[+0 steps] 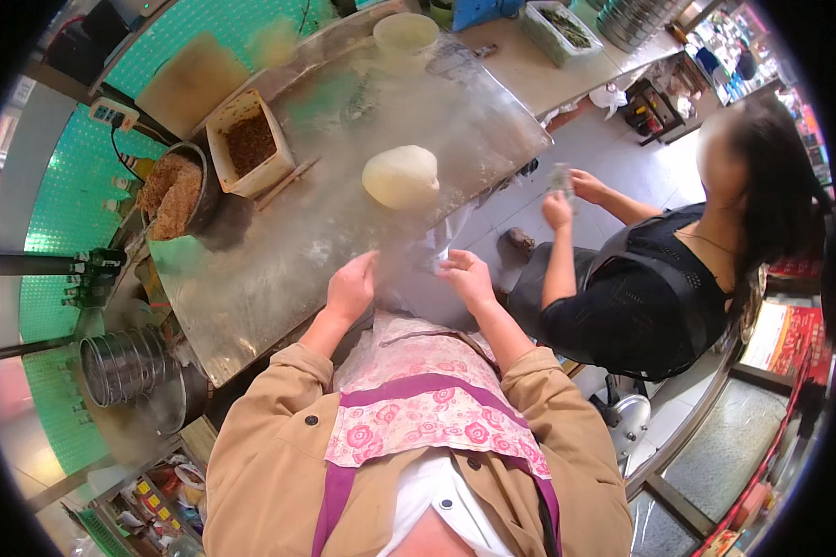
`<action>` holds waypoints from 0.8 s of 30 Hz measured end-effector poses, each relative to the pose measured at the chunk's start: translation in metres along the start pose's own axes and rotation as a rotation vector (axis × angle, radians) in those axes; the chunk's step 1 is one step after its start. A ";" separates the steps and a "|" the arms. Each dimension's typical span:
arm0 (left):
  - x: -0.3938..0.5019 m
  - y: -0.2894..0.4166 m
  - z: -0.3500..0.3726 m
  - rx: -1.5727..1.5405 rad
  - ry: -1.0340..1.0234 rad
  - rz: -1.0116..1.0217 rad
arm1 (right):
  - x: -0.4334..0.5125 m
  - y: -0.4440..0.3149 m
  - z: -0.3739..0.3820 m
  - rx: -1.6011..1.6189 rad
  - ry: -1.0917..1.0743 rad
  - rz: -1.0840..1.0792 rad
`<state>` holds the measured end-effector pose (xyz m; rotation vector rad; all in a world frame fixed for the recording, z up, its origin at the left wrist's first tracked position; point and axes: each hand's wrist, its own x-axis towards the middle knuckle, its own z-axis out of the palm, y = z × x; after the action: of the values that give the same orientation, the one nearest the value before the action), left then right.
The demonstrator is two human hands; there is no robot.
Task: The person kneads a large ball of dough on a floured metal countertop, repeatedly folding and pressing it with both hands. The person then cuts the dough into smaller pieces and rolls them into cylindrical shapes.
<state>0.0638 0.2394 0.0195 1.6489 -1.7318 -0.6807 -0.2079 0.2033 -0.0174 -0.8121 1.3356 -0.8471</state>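
My right hand [468,278] pinches what looks like a thin clear plastic bag [453,233] at the table's front edge. My left hand [350,287] is level with it, a short way to the left, with fingers and thumb drawn together. Haze over the picture hides whether the left fingertips hold the plastic too. Beyond both hands, a smooth pale lump of dough [401,177] rests on the floured metal-topped table [299,237]. Neither hand touches the dough.
A tub of dark filling [251,143], a wooden stick [287,184] and a pot of brownish filling [174,191] stand at left. Steamer rings [122,365] are below them. On the right, a person [634,292] holds something like a banknote [561,179]. A bowl [406,35] sits at the back.
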 end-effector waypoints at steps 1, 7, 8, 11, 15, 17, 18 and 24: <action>0.013 -0.006 -0.002 -0.061 0.043 0.039 | 0.013 -0.002 0.002 0.010 0.021 -0.054; 0.094 -0.018 -0.012 -0.038 0.097 0.006 | 0.080 -0.056 0.013 -0.424 0.207 -0.321; 0.104 -0.023 -0.008 -0.028 0.108 0.021 | 0.094 -0.058 0.016 -0.514 0.257 -0.400; 0.142 -0.046 0.013 -0.011 0.129 0.022 | 0.142 -0.073 0.042 -0.631 0.281 -0.562; 0.196 -0.048 0.050 0.085 0.199 0.089 | 0.185 -0.101 0.087 -0.675 0.244 -0.744; 0.207 -0.055 0.072 0.156 0.213 0.102 | 0.195 -0.099 0.103 -0.738 0.170 -0.688; 0.210 -0.057 0.086 0.190 0.204 0.112 | 0.202 -0.093 0.102 -0.888 0.162 -0.829; 0.232 -0.048 0.103 0.391 0.352 0.077 | 0.237 -0.108 0.092 -0.826 0.090 -1.011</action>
<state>0.0173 -0.0014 -0.0614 1.8140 -1.7252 -0.0030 -0.1113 -0.0552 -0.0289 -2.2277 1.3229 -1.0840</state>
